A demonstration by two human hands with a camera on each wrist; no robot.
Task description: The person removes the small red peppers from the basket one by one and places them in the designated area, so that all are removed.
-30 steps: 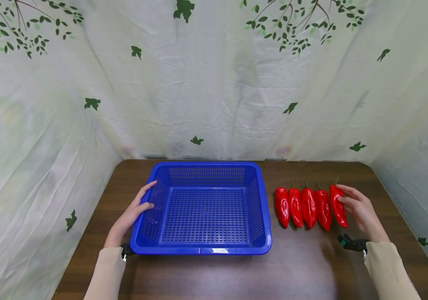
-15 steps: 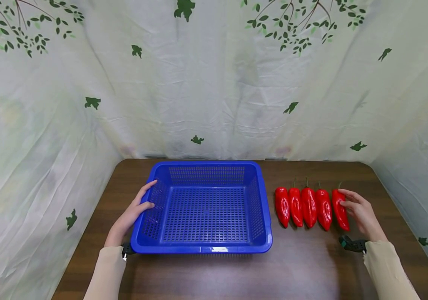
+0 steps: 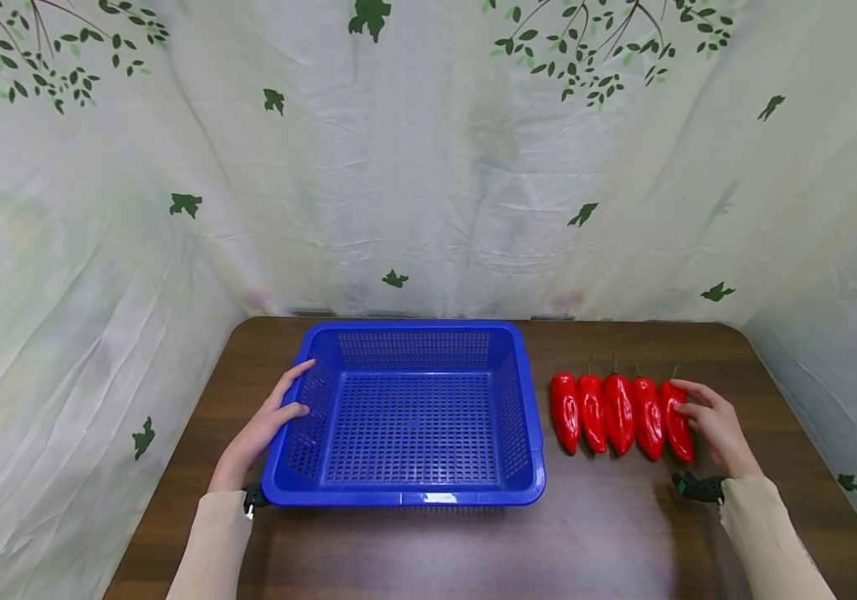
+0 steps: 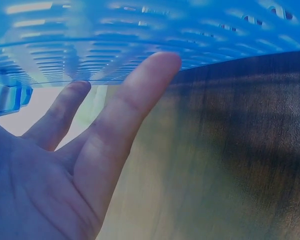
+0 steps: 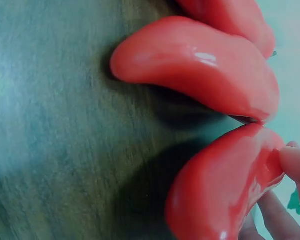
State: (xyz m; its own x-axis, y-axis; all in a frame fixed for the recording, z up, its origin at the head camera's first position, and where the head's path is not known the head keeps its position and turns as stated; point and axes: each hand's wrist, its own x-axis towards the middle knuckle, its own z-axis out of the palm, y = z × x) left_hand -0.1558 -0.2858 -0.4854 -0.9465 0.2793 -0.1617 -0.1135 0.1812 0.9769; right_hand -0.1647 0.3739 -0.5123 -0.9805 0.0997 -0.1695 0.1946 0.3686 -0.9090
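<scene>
In the head view, my left hand (image 3: 259, 432) grips the left rim of a blue plastic basket (image 3: 428, 499) with a perforated floor and sides. From the left wrist view, two fingers reach up along the basket's slotted outside (image 4: 230, 35). My right hand (image 3: 717, 425) pinches the rightmost red pepper (image 3: 676, 429) near its stem end. The right wrist view has the thumb on this pepper (image 5: 215, 185), other fingers behind it. Its upper end meets the neighbouring red pepper (image 5: 200, 65), while their tips spread apart.
Several glossy red peppers (image 3: 618, 417) lie side by side in a row right of the basket, stems toward the back. The brown wooden table (image 3: 571, 533) ends at a pale curtain (image 3: 428, 183) printed with leaves, which also hangs at both sides.
My right hand has shifted the rightmost pepper slightly right and then back left against the row. The left hand and the basket have stayed put.
</scene>
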